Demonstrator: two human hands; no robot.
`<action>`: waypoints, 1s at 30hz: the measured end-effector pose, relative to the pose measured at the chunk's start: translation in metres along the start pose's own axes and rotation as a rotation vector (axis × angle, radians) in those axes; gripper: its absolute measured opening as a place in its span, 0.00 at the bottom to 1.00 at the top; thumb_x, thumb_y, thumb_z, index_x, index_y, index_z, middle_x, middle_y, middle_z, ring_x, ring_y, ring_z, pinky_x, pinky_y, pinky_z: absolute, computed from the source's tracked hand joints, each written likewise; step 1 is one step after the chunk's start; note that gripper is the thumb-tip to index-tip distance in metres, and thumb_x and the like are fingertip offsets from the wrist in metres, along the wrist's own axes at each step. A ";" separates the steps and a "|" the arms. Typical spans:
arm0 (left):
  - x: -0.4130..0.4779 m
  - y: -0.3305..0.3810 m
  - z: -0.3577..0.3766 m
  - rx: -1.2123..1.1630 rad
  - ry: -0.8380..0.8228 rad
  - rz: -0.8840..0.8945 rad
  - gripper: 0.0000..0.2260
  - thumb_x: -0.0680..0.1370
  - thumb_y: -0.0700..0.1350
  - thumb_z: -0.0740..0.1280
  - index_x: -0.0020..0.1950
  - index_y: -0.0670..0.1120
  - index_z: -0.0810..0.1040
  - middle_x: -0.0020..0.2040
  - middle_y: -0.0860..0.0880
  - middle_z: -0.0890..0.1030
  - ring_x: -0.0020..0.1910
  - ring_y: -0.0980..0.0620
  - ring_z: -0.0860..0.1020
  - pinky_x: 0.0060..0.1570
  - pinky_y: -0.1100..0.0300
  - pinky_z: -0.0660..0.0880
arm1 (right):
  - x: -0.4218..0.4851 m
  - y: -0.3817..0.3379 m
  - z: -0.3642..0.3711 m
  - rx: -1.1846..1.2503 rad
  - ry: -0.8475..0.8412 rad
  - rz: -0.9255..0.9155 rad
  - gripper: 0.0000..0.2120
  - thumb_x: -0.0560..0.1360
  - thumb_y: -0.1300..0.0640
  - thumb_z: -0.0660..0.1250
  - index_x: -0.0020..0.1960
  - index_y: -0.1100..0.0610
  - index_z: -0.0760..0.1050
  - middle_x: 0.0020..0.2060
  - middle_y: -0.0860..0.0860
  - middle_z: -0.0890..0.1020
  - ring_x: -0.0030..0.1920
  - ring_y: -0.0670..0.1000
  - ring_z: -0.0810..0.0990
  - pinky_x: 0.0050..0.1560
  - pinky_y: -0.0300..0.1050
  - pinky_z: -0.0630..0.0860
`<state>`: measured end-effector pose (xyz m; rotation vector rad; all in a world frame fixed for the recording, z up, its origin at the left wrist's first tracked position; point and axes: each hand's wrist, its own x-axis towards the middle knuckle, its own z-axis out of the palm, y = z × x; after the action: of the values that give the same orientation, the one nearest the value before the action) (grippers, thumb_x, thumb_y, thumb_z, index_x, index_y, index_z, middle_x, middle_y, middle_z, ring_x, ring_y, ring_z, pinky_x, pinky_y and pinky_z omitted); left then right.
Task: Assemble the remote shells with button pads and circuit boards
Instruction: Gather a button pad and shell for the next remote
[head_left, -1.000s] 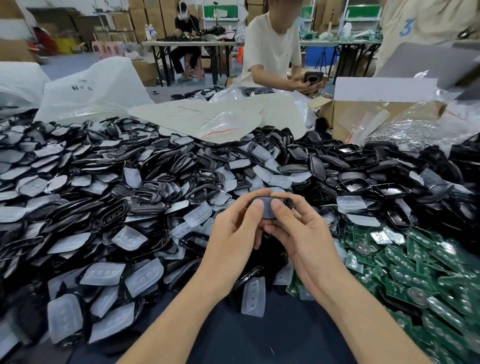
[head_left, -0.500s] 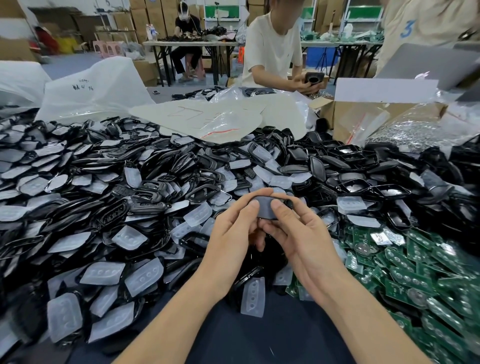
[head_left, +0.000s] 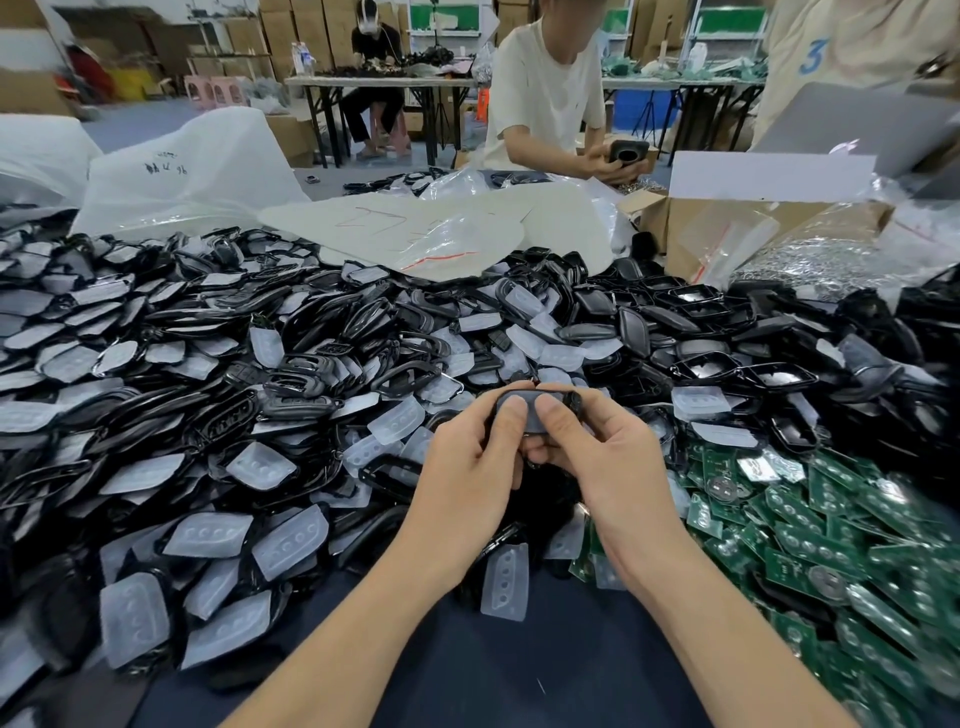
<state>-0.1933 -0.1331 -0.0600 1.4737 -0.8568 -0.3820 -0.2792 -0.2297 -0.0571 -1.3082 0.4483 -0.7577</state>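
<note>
Both my hands hold one black remote shell (head_left: 530, 402) in front of me, above the heap. My left hand (head_left: 470, 462) grips its left side and my right hand (head_left: 605, 460) grips its right side, both thumbs pressing on its top face. Most of the shell is hidden behind my fingers. A large heap of black shells (head_left: 311, 364) mixed with translucent white button pads (head_left: 291, 540) covers the table left and centre. Green circuit boards (head_left: 810, 530) are piled at the right. One button pad (head_left: 505, 582) lies alone just below my hands.
A dark blue table surface (head_left: 519, 665) shows near me. Plastic bags (head_left: 441, 234) and a cardboard box (head_left: 727, 228) sit at the back. A person in a white shirt (head_left: 545, 88) across the table holds a black part. Another person's sleeve is at the far right.
My thumbs have shifted a little on the shell's top face and my hands sit slightly lower; the shell stays held between both hands.
</note>
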 end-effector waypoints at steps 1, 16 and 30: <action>0.000 -0.001 0.000 0.010 -0.004 0.003 0.13 0.86 0.47 0.58 0.60 0.56 0.81 0.36 0.48 0.81 0.32 0.56 0.74 0.35 0.58 0.74 | 0.000 0.000 -0.002 -0.006 0.009 0.003 0.07 0.79 0.60 0.70 0.48 0.52 0.86 0.39 0.52 0.87 0.36 0.47 0.84 0.41 0.36 0.81; 0.008 -0.002 -0.022 0.086 -0.186 -0.014 0.10 0.84 0.44 0.63 0.64 0.52 0.79 0.32 0.54 0.79 0.33 0.59 0.77 0.37 0.68 0.74 | -0.002 -0.005 -0.012 -0.221 -0.044 -0.023 0.05 0.79 0.58 0.70 0.50 0.50 0.85 0.38 0.52 0.87 0.39 0.50 0.86 0.38 0.37 0.80; 0.012 -0.005 -0.034 0.357 -0.348 0.043 0.16 0.85 0.41 0.59 0.72 0.52 0.73 0.39 0.53 0.82 0.34 0.56 0.80 0.39 0.70 0.72 | -0.002 -0.002 -0.022 -0.599 -0.103 -0.168 0.07 0.79 0.51 0.70 0.48 0.37 0.78 0.37 0.42 0.84 0.32 0.43 0.82 0.36 0.31 0.75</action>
<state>-0.1604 -0.1178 -0.0579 1.7414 -1.2831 -0.4798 -0.2957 -0.2435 -0.0607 -1.9556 0.5070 -0.7151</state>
